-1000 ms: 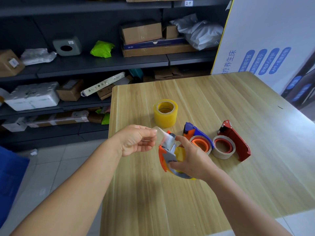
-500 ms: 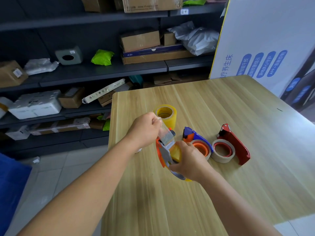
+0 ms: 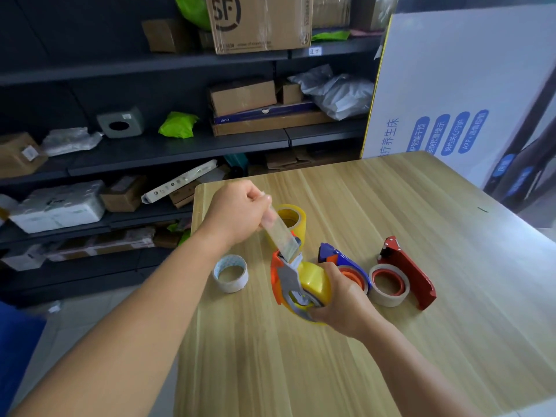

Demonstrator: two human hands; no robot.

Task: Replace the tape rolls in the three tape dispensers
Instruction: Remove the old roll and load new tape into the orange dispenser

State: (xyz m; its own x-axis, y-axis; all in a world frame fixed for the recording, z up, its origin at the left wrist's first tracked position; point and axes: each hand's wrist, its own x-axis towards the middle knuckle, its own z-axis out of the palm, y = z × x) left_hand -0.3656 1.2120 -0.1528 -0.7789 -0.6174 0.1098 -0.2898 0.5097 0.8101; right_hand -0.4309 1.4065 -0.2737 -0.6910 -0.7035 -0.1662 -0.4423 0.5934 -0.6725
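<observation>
Pale wooden table [image 3: 391, 341] under two bare hands. Right hand [image 3: 343, 299] wrapped around orange tape dispenser [image 3: 281, 281] loaded with yellow tape roll [image 3: 314, 284], held just above tabletop. Left hand [image 3: 237, 215] fingers pinched shut on clear tape strip [image 3: 281, 234], stretched up and left from dispenser's front. Spare yellow roll [image 3: 293, 219] behind strip. White roll [image 3: 231, 273] on table left of dispenser. Blue dispenser [image 3: 337, 257] and red dispenser [image 3: 409, 272] on table to right, each with nearly empty roll
</observation>
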